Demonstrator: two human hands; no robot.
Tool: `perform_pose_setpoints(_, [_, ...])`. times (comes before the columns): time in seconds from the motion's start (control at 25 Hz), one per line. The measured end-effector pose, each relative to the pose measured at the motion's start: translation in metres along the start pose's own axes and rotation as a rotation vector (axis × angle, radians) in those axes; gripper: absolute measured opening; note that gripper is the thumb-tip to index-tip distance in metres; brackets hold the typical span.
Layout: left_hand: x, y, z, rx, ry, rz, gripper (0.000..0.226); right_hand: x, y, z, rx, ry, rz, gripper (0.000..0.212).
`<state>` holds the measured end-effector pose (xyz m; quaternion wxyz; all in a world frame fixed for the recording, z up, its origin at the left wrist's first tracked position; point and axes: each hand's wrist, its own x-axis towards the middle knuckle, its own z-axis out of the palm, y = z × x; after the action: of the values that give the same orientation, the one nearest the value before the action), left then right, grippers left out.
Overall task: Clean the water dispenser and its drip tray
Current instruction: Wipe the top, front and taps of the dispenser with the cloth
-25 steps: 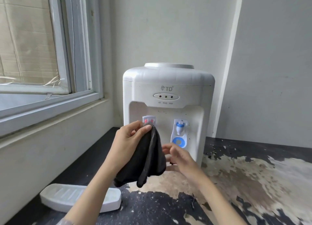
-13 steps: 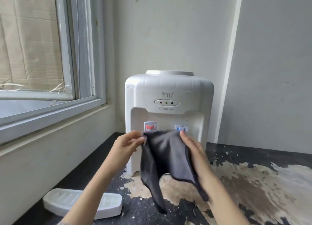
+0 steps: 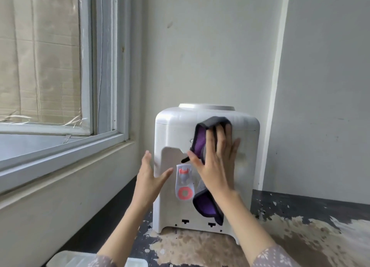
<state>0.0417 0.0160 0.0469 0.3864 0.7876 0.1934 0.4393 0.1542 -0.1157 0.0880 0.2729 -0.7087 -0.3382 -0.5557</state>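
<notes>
We press our right hand [image 3: 215,162], fingers straight and spread, flat against a dark grey cleaning cloth with a purple inner face [image 3: 202,144], pinning it to the upper front panel of a white plastic tabletop water dispenser [image 3: 172,134]. The cloth folds over our fingertips near the dispenser's rounded top edge, and its lower end hangs loose down the front, beside the red-capped tap with a coral ring below it [image 3: 184,183]; the second tap is hidden behind the cloth and our wrist. Our left hand [image 3: 149,178] is released, palm turned toward the dispenser's left front corner, thumb stretched close to the white casing; whether it touches the casing we cannot tell. The dispenser stands on a black worktop with worn, flaking beige patches [image 3: 300,232], in the corner where two pale walls meet, just right of a white-framed window [image 3: 106,66]. The white ribbed plastic drip tray [image 3: 76,259] lies detached on the worktop at the bottom left of the view, well apart from the dispenser's base, partly cut off by the frame and by our patterned sleeve [image 3: 274,256].
</notes>
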Motion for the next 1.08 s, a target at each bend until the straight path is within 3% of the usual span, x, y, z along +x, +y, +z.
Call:
perform_pose_setpoints(0.12, [0.004,-0.012,0.008,-0.024,0.122,0.051,0.047,0.013,-0.032,0.009,-0.166,-0.048,-0.168,0.068])
perform_pose_setpoints(0.2, [0.006,-0.015,0.008,-0.045,0.165,0.077,0.037,0.019,-0.058,0.024,-0.308,-0.135,-0.335,0.059])
perform_pose_setpoints(0.32, [0.008,-0.018,0.005,-0.061,0.125,0.104,0.045,0.008,-0.087,0.050,-0.414,-0.235,-0.508,0.056])
perform_pose_setpoints(0.4, [0.006,-0.020,0.003,-0.053,0.101,0.063,0.050,0.001,-0.095,0.058,-0.334,-0.282,-0.544,0.054])
perform_pose_setpoints(0.52, [0.004,-0.031,0.002,-0.121,0.041,0.008,0.060,-0.002,-0.088,0.047,-0.166,-0.175,-0.584,0.043])
perform_pose_setpoints(0.64, [0.004,-0.036,0.001,-0.156,-0.071,0.030,0.083,0.008,-0.057,0.015,-0.075,0.017,-0.458,0.039])
perform_pose_setpoints(0.72, [0.006,-0.033,0.003,-0.140,-0.097,0.033,0.084,0.014,-0.028,-0.007,-0.085,0.101,-0.370,0.039])
perform_pose_setpoints(0.84, [0.008,-0.029,0.010,-0.097,-0.065,-0.085,0.069,0.010,0.020,-0.019,-0.158,0.138,-0.291,0.045])
perform_pose_setpoints(0.96, [0.004,-0.026,0.020,0.028,-0.023,-0.130,0.037,-0.003,0.062,-0.020,-0.213,0.138,-0.083,0.060])
perform_pose_setpoints(1.08, [0.001,-0.019,0.022,0.057,0.009,-0.156,0.025,-0.017,0.079,-0.019,-0.277,0.070,0.045,0.066])
